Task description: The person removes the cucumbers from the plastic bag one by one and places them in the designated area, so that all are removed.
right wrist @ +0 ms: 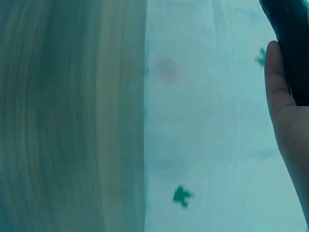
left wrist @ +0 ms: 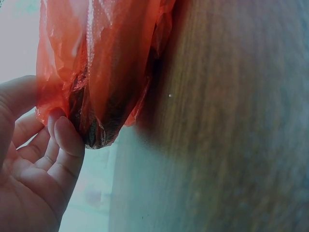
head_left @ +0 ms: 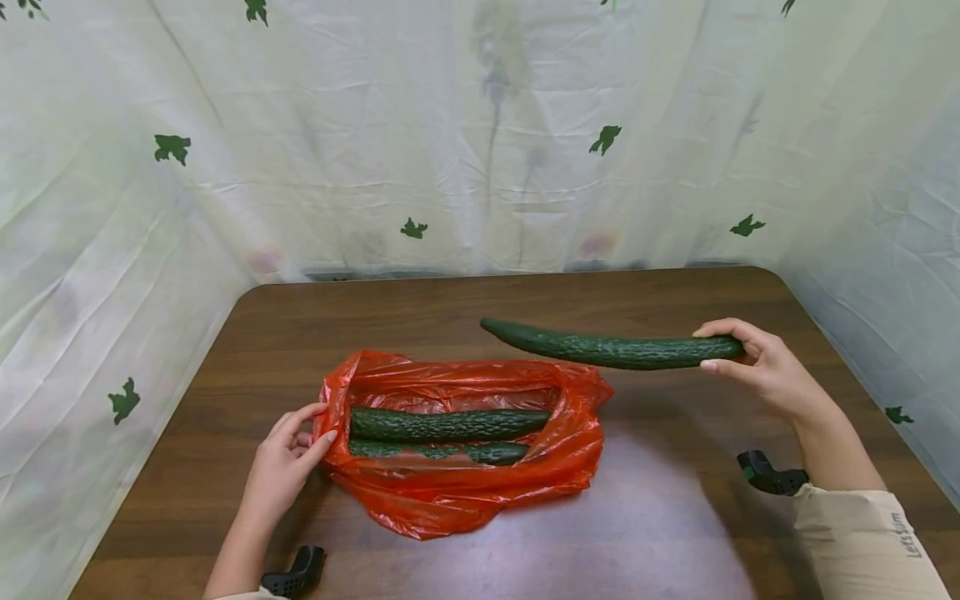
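Head view: 2 cucumbers (head_left: 450, 426) partly hidden inside the red bag (head_left: 480, 492).

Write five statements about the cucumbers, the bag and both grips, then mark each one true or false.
1. The right grip holds a cucumber above the table. True.
2. Both grips hold cucumbers. False: the left grip pinches the edge of the red bag.
3. Two more cucumbers show inside the bag. True.
4. The bag is knotted closed. False: its mouth is open.
5. Green shapes dot the pale cloth. True.
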{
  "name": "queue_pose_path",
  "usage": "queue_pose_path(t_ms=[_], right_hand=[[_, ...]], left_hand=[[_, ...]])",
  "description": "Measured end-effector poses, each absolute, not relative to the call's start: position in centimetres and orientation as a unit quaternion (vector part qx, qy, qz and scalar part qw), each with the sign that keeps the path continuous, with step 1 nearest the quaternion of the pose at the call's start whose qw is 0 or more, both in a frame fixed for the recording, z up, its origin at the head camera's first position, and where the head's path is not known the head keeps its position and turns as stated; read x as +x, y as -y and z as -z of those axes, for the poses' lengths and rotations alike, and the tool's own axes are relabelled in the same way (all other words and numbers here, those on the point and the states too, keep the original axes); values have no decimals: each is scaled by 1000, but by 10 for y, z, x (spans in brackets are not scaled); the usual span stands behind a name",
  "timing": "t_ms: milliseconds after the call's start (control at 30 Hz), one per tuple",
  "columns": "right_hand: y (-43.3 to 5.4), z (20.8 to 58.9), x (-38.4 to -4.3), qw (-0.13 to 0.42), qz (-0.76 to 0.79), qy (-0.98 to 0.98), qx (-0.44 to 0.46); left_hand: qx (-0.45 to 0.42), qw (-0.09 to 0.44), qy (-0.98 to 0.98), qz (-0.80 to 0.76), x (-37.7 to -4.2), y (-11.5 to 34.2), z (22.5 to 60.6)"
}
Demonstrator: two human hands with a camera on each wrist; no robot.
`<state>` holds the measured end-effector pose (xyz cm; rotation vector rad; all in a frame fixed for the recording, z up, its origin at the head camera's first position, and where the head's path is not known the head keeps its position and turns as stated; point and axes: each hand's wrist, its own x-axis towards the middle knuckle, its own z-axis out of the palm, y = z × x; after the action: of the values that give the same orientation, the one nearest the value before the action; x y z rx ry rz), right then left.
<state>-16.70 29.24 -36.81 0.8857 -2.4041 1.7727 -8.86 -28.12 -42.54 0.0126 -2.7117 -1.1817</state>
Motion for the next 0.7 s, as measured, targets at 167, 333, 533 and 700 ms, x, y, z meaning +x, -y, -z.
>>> queue_pose_path(t_ms=[167, 333, 533, 700], right_hand=[[-316, 371, -157, 25, -543, 806, 236], [-336, 378, -150, 23, -542, 816, 201], [-355, 389, -147, 22, -500, 851, 159], [-367, 395, -146, 4, -455, 880, 137]], left_hand=[[5, 92, 912, 399, -89, 281, 425], [6, 94, 912, 399, -89, 281, 426], [11, 94, 911, 402, -88, 280, 424], [9, 94, 910, 403, -88, 280, 425]])
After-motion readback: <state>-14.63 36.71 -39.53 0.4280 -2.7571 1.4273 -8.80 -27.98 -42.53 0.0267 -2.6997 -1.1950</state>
